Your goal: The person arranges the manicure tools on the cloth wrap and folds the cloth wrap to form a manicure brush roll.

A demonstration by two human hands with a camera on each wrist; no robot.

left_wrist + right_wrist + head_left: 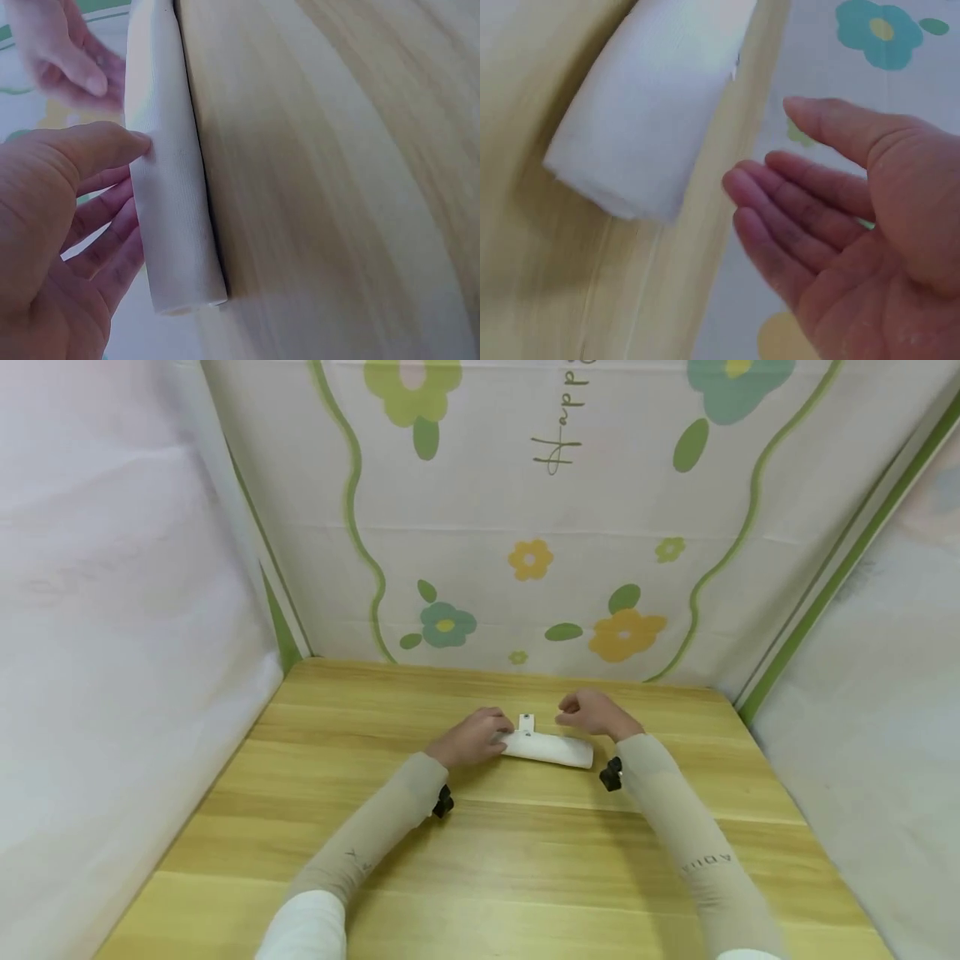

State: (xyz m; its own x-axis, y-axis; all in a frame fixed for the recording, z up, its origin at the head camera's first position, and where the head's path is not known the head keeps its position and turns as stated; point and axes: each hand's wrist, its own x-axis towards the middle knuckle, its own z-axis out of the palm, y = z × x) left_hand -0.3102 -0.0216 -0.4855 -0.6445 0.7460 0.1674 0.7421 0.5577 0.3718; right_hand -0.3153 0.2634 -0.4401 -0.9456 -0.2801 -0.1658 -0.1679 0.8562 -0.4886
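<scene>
A white fabric-like roll (pixel 553 749) lies across the wooden table toward its far side. From its far edge a short white strap (pixel 527 723) with metal snaps sticks out away from the person. My left hand (pixel 470 739) holds the roll near its left end; in the left wrist view the thumb presses on top of the roll (pixel 169 195) and the other fingers are partly hidden behind it. Beyond the right end, my right hand (pixel 592 712) is off the roll. Its fingers (pixel 802 199) are relaxed and hold nothing in the right wrist view.
The wood-grain table (pixel 480 877) runs back to a white flower-printed cloth (pixel 465 493). White cloth panels (pixel 112 652) close in the left and right sides. Each wrist wears a small black camera (pixel 611 774).
</scene>
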